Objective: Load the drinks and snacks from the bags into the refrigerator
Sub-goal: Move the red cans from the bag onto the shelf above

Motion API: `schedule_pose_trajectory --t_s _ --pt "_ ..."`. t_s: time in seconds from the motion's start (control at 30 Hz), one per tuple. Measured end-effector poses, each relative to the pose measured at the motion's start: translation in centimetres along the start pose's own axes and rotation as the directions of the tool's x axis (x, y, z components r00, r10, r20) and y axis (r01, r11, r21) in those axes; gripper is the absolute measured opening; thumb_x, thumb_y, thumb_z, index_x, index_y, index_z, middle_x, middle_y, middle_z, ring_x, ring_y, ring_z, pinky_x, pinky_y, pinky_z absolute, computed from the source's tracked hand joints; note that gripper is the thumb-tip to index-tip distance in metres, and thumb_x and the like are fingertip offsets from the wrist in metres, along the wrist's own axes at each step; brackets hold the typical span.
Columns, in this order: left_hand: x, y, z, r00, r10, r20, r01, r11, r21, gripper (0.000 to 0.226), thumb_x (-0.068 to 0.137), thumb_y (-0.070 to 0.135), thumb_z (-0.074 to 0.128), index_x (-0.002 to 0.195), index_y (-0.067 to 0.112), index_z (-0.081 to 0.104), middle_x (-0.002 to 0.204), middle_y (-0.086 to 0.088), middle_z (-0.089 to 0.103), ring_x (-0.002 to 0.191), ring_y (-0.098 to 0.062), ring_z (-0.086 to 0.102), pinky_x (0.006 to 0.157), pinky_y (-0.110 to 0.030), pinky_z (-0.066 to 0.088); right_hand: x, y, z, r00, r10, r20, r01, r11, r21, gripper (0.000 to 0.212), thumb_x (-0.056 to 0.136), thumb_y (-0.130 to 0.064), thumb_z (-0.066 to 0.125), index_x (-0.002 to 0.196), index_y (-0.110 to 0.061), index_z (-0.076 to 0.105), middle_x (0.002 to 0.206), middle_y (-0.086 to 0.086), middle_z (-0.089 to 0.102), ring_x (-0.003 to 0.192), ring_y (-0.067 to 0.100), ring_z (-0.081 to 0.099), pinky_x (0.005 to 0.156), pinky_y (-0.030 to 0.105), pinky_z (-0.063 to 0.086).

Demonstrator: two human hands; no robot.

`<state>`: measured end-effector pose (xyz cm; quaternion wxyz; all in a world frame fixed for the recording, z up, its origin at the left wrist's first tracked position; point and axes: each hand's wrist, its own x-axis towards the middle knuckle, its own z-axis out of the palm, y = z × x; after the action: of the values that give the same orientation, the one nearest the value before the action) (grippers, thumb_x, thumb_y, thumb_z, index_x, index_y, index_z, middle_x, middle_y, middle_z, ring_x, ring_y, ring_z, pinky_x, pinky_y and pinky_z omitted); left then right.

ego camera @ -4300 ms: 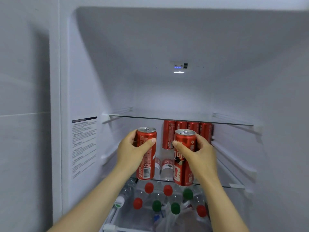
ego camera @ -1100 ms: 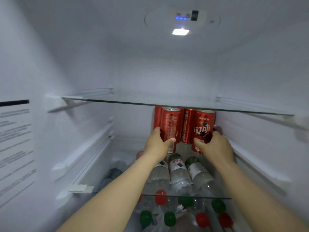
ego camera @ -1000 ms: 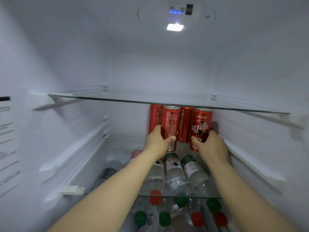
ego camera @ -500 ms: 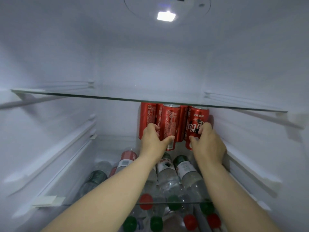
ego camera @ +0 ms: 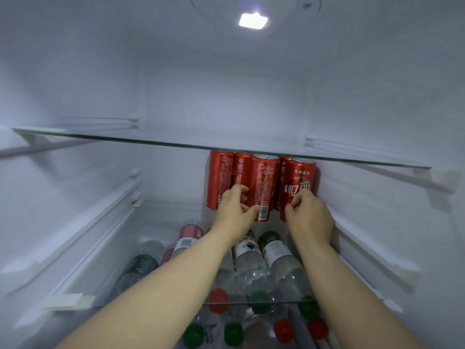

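Note:
Both my arms reach deep into the refrigerator, under the upper glass shelf (ego camera: 125,139). My left hand (ego camera: 232,210) grips a tall red cola can (ego camera: 264,182) low on its side, thumb in front. My right hand (ego camera: 309,217) grips a second red cola can (ego camera: 300,180) near its base. Both cans stand upright at the back right of the middle shelf, pressed against other red cans (ego camera: 220,177) behind them. The cans' bottoms are hidden by my hands.
Several water bottles (ego camera: 251,263) with red and green caps lie on the middle glass shelf (ego camera: 284,303) and in the space below. The refrigerator's white side walls carry rails (ego camera: 100,205). A light (ego camera: 253,20) glows in the ceiling.
Since the first frame, my hands have carried the two cans from the front of the refrigerator to the back right, beside the row of cans. The camera has moved further inside.

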<state>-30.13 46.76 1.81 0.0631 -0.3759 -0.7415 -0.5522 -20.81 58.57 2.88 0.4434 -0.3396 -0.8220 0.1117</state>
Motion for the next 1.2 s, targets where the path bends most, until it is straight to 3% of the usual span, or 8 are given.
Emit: schedule_pose_trajectory --t_s 0.17,0.37,0.6,0.73,0.9,1.03,1.2 --pt "-0.13 0.11 -0.14 0.999 0.012 0.041 -0.011 1.000 -0.027 0.050 0.090 0.021 0.062 0.135 0.019 0.043 0.120 0.001 0.048 0.082 -0.003 0.053 0.063 -0.007 0.039 0.12 0.05 0.28 1.000 0.007 0.000 -0.007 1.000 -0.002 0.009 0.086 -0.021 0.063 0.088 -0.015 0.056 0.087 0.003 0.064 0.072 0.018 0.053 0.059 0.027 0.036" --pt "-0.41 0.40 0.40 0.986 0.040 0.160 -0.039 0.999 -0.009 0.055 0.091 0.024 0.060 0.141 0.023 0.039 0.137 0.001 0.043 0.110 -0.008 0.052 0.088 -0.018 0.041 0.22 0.21 0.25 1.000 0.010 0.018 -0.011 1.000 0.018 0.010 0.083 -0.019 0.063 0.088 -0.016 0.055 0.086 0.002 0.064 0.072 0.018 0.053 0.060 0.027 0.034" --pt "-0.40 0.42 0.21 0.985 0.055 0.163 -0.053 0.998 -0.015 0.052 0.092 0.023 0.058 0.141 0.023 0.041 0.137 0.002 0.046 0.116 -0.009 0.050 0.095 -0.023 0.042 0.22 0.36 0.41 1.000 0.004 0.031 -0.006 0.998 0.069 0.018 0.079 -0.028 0.067 0.086 -0.020 0.052 0.083 -0.001 0.062 0.074 0.018 0.057 0.062 0.029 0.044" --pt "-0.36 0.40 0.16 0.985 0.062 0.160 -0.061 0.998 -0.013 0.051 0.092 0.021 0.058 0.141 0.022 0.041 0.136 0.002 0.047 0.112 -0.006 0.050 0.089 -0.018 0.039 0.28 0.40 0.45 1.000 0.001 0.029 -0.003 0.997 0.082 0.019 0.079 -0.028 0.067 0.087 -0.020 0.053 0.084 -0.001 0.063 0.075 0.019 0.058 0.064 0.031 0.047" --pt "-0.27 0.29 0.24 0.987 0.051 0.152 -0.048 0.999 -0.024 0.052 0.091 0.023 0.059 0.140 0.024 0.043 0.135 0.003 0.049 0.116 -0.010 0.052 0.095 -0.024 0.043 0.29 0.53 0.45 0.999 -0.003 0.034 0.000 0.996 0.092 0.017 0.079 -0.025 0.067 0.087 -0.019 0.053 0.084 -0.001 0.063 0.074 0.018 0.057 0.062 0.029 0.043" --pt "-0.23 0.26 0.34 0.989 0.048 0.137 -0.044 0.999 -0.029 0.052 0.090 0.023 0.060 0.139 0.025 0.044 0.133 0.003 0.051 0.112 -0.007 0.053 0.089 -0.020 0.042 0.23 0.66 0.50 0.999 -0.017 0.032 0.014 0.996 0.091 0.017 0.079 -0.024 0.067 0.086 -0.019 0.052 0.083 -0.001 0.061 0.072 0.017 0.056 0.058 0.027 0.038" --pt "-0.27 0.38 0.32 0.988 0.053 0.144 -0.049 0.998 -0.028 0.053 0.091 0.023 0.058 0.141 0.023 0.042 0.139 0.001 0.047 0.121 -0.011 0.049 0.101 -0.026 0.042 0.19 0.91 0.40 0.998 -0.031 0.048 0.026 0.995 0.097 0.018 0.078 -0.022 0.067 0.085 -0.019 0.051 0.081 -0.001 0.061 0.072 0.017 0.057 0.061 0.031 0.047"
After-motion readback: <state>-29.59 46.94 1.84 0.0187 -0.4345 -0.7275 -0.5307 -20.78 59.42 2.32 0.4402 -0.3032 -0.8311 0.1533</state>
